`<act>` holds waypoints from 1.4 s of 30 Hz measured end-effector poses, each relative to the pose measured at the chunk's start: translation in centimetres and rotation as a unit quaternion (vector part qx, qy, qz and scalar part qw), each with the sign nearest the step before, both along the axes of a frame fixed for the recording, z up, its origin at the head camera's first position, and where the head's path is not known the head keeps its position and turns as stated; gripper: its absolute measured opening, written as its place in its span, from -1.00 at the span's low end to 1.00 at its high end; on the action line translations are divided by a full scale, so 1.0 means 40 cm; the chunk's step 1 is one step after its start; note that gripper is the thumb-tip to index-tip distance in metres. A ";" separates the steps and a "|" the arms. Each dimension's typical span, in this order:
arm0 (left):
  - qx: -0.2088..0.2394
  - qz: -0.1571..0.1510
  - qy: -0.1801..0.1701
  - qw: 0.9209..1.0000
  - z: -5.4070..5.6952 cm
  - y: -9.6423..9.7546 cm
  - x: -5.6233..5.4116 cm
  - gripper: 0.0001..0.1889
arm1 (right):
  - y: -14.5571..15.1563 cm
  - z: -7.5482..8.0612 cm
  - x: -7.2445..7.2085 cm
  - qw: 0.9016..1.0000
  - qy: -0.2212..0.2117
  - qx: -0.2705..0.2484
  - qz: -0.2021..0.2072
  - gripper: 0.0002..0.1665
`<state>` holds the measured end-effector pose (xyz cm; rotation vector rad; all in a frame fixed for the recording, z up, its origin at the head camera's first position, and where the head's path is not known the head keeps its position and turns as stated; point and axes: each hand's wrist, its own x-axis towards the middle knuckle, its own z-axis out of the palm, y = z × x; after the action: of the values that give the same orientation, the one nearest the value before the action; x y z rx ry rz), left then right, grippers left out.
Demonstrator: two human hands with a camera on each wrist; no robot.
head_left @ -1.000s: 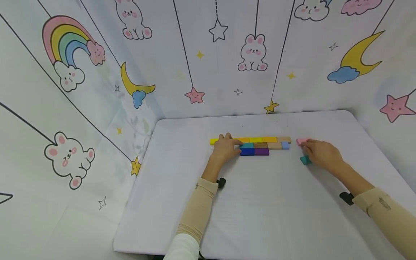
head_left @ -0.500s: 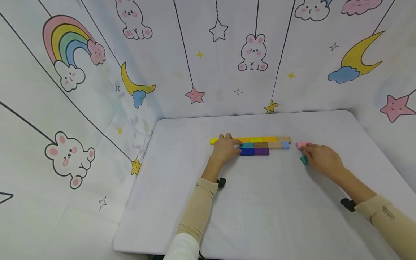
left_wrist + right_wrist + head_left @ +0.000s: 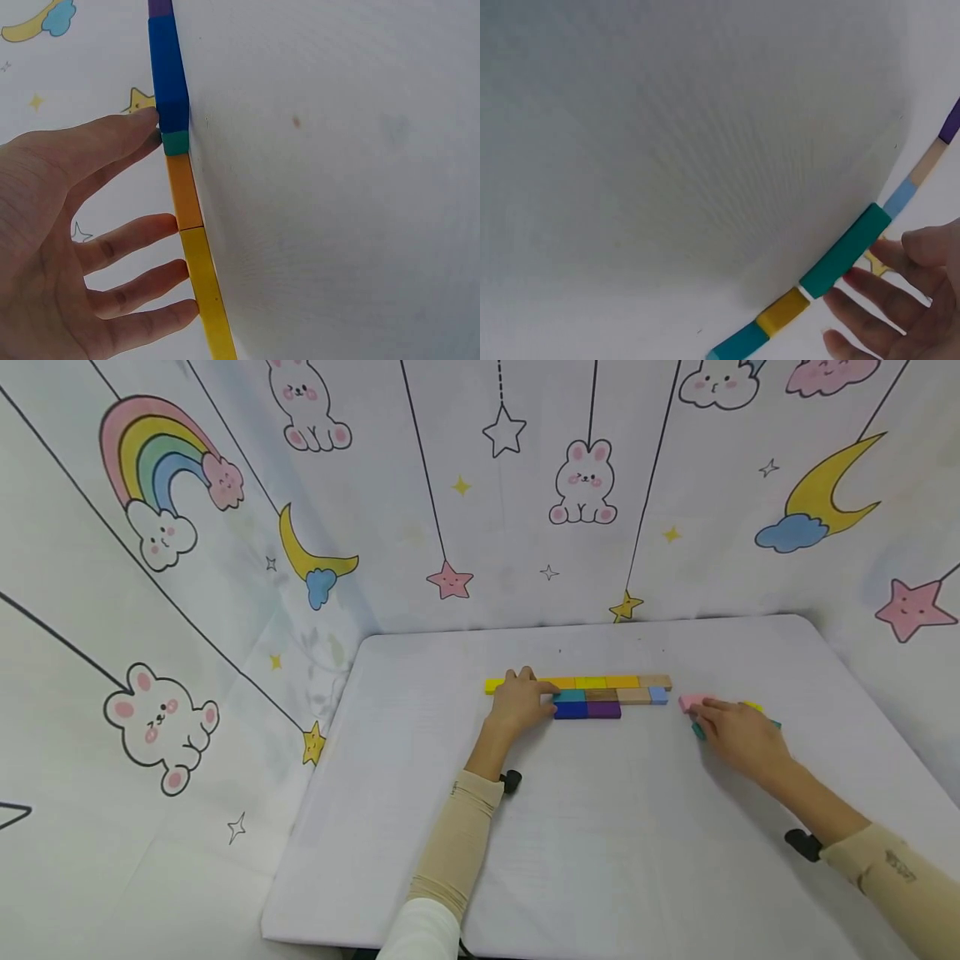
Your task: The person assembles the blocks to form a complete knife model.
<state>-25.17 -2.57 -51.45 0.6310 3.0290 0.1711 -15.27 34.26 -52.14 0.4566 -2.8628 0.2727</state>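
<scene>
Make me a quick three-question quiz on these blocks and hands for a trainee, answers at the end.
1. True or false: in the head view, the dark-blue rectangular block lies left of the purple rectangular block.
2. Which hand is nearer the pink rectangular block: A, left; B, right?
3. Fill in: in the head view, the colour immediately left of the short light-blue block is ____.

Key: 1 true; 2 B, the right hand; 3 tan.
</scene>
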 end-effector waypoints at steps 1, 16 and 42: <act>0.002 -0.001 -0.001 1.000 -0.001 0.000 0.000 -0.58 | -0.002 -0.002 0.001 1.000 0.000 -0.001 0.001 -0.61; 0.013 -0.003 0.004 1.000 -0.003 -0.002 -0.002 -0.58 | -0.032 -0.008 0.015 1.000 0.018 0.012 0.017 -0.58; 0.007 -0.004 0.006 1.000 0.001 -0.005 -0.004 -0.58 | -0.090 -0.012 0.015 1.000 0.018 0.012 0.021 -0.58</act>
<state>-25.35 -2.75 -51.41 0.6461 3.0399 0.1900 -14.67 30.66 -52.61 0.5200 -2.8264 0.2345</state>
